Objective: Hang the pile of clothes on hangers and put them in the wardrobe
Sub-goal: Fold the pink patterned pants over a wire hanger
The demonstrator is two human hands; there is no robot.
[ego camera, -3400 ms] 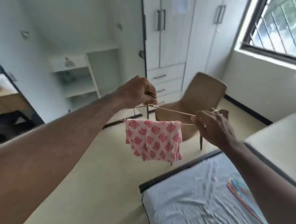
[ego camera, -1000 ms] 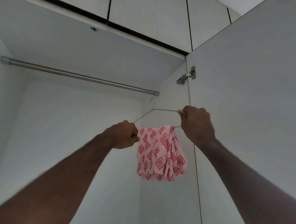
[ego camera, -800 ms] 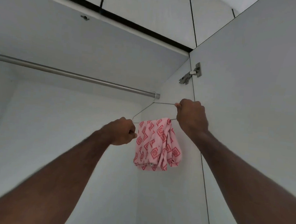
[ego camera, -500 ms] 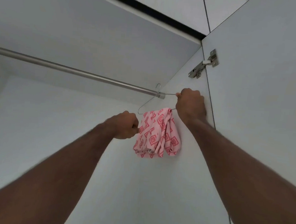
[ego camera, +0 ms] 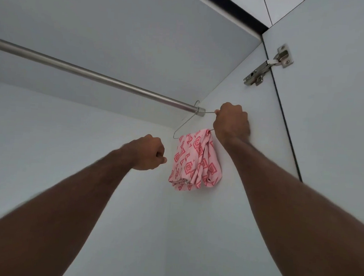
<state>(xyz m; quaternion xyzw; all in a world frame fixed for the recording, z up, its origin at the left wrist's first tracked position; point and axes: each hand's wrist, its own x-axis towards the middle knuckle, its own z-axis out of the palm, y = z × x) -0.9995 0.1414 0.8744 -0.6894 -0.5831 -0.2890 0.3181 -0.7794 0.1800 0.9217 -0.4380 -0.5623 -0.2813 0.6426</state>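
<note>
A metal door hinge sits high at right.

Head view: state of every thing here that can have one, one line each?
wire hanger: hook over the rail at its right end, right corner held.
pink patterned garment: draped over the hanger's lower bar, bunched, hanging free.
rail: bears only this hanger in view.
right hand: grips the hanger's right corner.
left hand: fingers curled, off the hanger, holding nothing.
wardrobe door: open, hinge exposed.
</note>
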